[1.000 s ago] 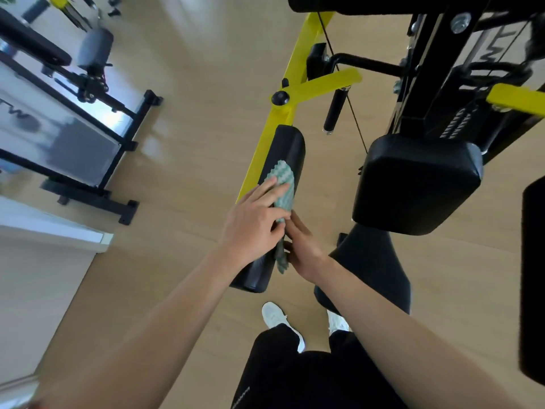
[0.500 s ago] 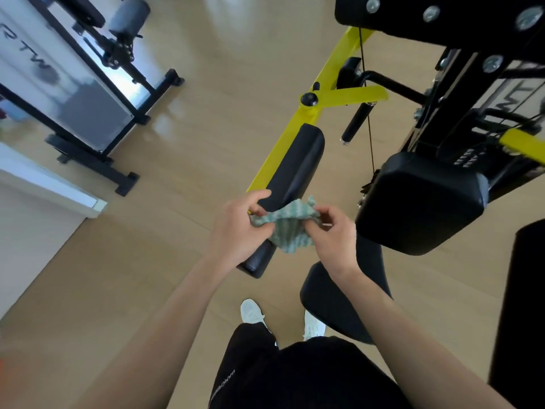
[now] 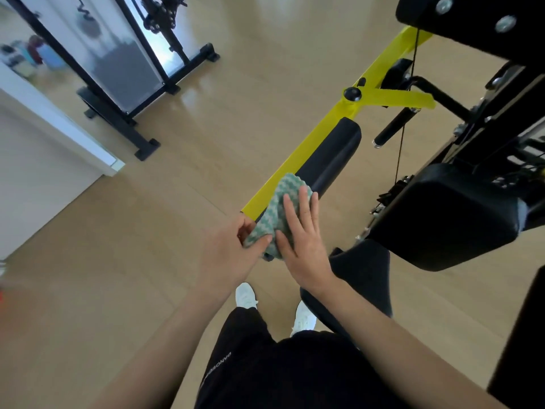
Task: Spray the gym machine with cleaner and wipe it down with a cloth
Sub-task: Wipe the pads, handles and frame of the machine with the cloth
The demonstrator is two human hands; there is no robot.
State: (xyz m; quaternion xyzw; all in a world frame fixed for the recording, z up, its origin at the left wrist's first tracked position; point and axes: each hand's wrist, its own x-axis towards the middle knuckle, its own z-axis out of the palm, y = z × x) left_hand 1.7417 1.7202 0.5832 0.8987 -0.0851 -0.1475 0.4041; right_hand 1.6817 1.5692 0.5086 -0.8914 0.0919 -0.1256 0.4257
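Note:
A green-and-white checked cloth [image 3: 278, 212] lies over the near end of a long black arm pad [image 3: 330, 160] fixed to a yellow bar [image 3: 298, 160] of the gym machine. My right hand [image 3: 303, 240] presses flat on the cloth with straight fingers. My left hand [image 3: 233, 252] pinches the cloth's near corner between thumb and fingers. No spray bottle is in view.
A large black square pad [image 3: 442, 216] and a black seat [image 3: 365, 270] stand to the right, with cables and a black handle [image 3: 392, 128] behind. Another black-framed machine [image 3: 124, 75] stands at the far left beside a white wall edge [image 3: 59, 119]. Wooden floor lies between.
The cloth, held up between both hands half a second ago, is now laid on the pad. My right hand has opened flat on it; my left still pinches its corner.

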